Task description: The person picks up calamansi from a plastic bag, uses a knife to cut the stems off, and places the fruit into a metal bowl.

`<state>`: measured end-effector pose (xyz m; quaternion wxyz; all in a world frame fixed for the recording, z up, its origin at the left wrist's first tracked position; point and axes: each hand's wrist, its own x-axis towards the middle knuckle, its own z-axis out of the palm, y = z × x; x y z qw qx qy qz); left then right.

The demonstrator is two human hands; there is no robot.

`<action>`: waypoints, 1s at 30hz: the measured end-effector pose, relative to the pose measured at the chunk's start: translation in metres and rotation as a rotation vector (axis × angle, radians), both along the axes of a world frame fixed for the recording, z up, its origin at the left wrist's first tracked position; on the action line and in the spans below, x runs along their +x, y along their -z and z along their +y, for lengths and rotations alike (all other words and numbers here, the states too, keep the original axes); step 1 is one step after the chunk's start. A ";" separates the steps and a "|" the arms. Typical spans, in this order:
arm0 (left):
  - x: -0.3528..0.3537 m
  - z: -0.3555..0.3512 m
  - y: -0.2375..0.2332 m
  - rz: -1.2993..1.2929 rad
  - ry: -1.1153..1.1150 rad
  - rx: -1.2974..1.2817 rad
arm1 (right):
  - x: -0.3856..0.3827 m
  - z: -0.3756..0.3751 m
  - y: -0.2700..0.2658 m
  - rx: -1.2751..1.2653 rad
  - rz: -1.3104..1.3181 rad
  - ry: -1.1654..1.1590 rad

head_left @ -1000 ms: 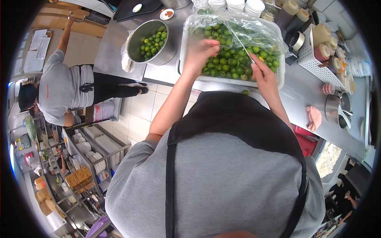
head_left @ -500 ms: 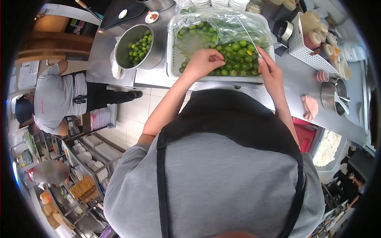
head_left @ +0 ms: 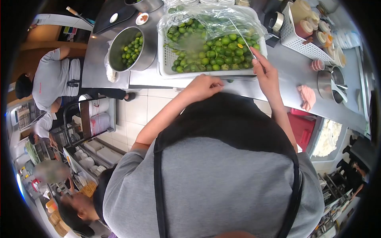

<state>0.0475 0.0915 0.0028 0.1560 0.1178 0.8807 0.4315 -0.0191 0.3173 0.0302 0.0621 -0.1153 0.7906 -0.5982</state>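
Clamping a knife [head_left: 250, 50] between thumb and fingers of the right hand [head_left: 266, 73], and aiming its thin blade at 11 o'clock, along a long axis running from 5 o'clock at the grip to 11 o'clock at the tip. Holding that blade above the limes [head_left: 216, 61] in a white crate [head_left: 178, 74] and pointing its far end at a clear plastic sheet [head_left: 222, 18] bunched over the crate's 12 o'clock side. Having a cut lime [head_left: 240, 46], pale yellow on its exposed face, just beside the blade at about 11 o'clock from the right fingertips

Bringing the left hand [head_left: 202, 86] near the crate's 6 o'clock side, apart from the right hand, and curling its fingers in towards the thumb. Facing those fingertips at roughly 3 o'clock, and not being able to tell from here whether pinching something small or nothing at all. Leaving a small green thing [head_left: 230, 81], probably a lime, close by at 3 o'clock from the left fingertips, so lying nearer to the left hand than to the right

Seeing the limes spreading out from 11 to 1 o'clock of the left hand, just past the crate's near rim. Placing a metal pot [head_left: 150, 44], also holding limes, at 10 o'clock from the left hand and well apart from it, on the blade-free side. Spotting a pink cloth [head_left: 306, 97] at 4 o'clock from the right hand, lying on the steel counter [head_left: 287, 75]
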 end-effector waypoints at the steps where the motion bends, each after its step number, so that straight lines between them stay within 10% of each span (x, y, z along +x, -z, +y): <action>1: 0.001 0.002 0.011 -0.036 0.029 -0.046 | 0.002 0.002 0.000 0.016 0.038 -0.005; 9: 0.007 0.039 0.053 0.170 0.071 -0.510 | 0.016 0.017 -0.010 0.030 -0.049 -0.030; 18: -0.001 0.064 0.095 0.743 0.045 -0.356 | 0.018 0.032 -0.013 0.055 -0.110 -0.101; 30: 0.022 0.026 -0.035 -0.088 -0.547 0.572 | -0.008 0.032 -0.003 0.006 -0.059 -0.260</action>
